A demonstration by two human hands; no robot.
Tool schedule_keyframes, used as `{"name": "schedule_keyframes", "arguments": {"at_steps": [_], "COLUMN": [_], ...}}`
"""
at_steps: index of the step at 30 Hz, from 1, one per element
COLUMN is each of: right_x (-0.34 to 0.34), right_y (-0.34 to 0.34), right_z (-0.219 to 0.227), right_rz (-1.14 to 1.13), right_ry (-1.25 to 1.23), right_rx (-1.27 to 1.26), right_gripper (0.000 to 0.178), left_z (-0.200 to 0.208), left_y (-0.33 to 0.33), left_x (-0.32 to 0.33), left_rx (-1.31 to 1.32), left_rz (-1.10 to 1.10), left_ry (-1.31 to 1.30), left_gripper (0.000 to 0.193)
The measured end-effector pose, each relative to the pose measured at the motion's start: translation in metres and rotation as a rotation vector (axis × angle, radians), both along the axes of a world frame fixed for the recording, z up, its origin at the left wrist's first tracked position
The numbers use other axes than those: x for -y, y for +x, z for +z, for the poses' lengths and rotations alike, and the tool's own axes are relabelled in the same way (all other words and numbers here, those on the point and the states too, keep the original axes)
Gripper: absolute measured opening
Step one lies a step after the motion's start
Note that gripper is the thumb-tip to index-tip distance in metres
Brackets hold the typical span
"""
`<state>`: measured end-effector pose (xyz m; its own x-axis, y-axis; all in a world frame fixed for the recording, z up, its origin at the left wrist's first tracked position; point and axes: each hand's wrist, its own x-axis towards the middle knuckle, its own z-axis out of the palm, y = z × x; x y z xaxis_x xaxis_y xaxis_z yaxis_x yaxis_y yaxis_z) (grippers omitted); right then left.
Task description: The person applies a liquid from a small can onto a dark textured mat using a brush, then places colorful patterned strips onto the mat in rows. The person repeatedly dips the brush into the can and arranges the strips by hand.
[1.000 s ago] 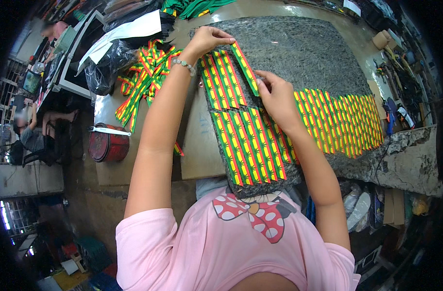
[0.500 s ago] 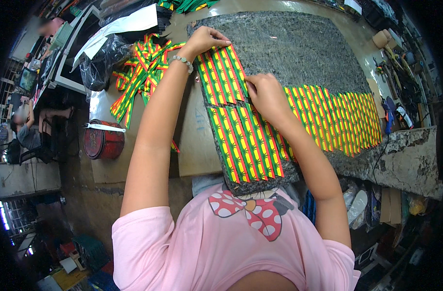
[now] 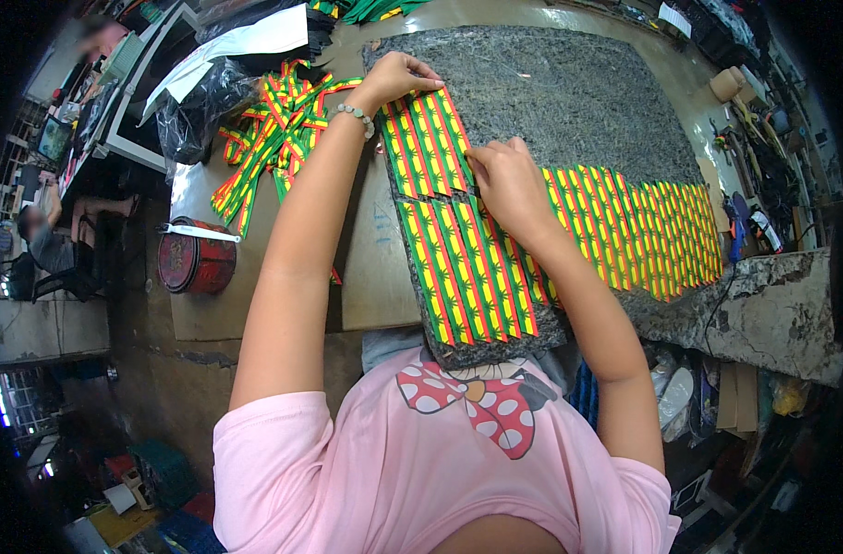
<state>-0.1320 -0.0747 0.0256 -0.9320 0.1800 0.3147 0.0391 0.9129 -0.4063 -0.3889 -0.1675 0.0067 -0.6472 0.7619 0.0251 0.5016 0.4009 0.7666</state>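
Rows of patterned strips (image 3: pixel 472 268) in green, yellow and red with dark leaf shapes lie side by side on a grey fibrous board (image 3: pixel 551 102). My left hand (image 3: pixel 395 79) reaches over the far left block, its thumb and finger closed at the top end of the outermost strip (image 3: pixel 451 113). Lower along that strip's right edge, my right hand (image 3: pixel 512 185) is closed in a pinch. The wrist and palm of my right hand hide some strips beneath. More strips run off to the right in a long slanting row.
A tangled pile of the same ribbon (image 3: pixel 287 125) lies left of the board, beside a black plastic bag (image 3: pixel 200 111). Nearer stands a round red container (image 3: pixel 196 263) with a white-handled tool (image 3: pixel 202 232) across it. Another person (image 3: pixel 56 240) sits at far left.
Both hands stay at nearly the same places on the outermost strip. The whole view has shifted slightly.
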Motion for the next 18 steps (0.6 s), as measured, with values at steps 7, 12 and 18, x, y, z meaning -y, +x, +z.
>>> {"name": "schedule_keyframes", "arguments": {"at_steps": [7,12,18], "right_x": [-0.001,-0.005,-0.006], "right_y": [-0.002,-0.005,-0.005], "right_z": [-0.001,0.0,0.0], "right_rz": [-0.018,-0.013,-0.005], "right_ry": [-0.072,-0.151,-0.179], "right_rx": [0.02,0.024,0.002], "right_gripper": [0.015,0.018,0.02], "left_z": [-0.004,0.003,-0.009], "left_y": [0.0,0.007,0.0], "left_x": [0.001,0.002,-0.002], "left_rx": [0.016,0.071,0.039], "left_rz": [0.017,0.076,0.057], "left_ry": [0.014,-0.056,0.014], "left_gripper": [0.026,0.027,0.027]}}
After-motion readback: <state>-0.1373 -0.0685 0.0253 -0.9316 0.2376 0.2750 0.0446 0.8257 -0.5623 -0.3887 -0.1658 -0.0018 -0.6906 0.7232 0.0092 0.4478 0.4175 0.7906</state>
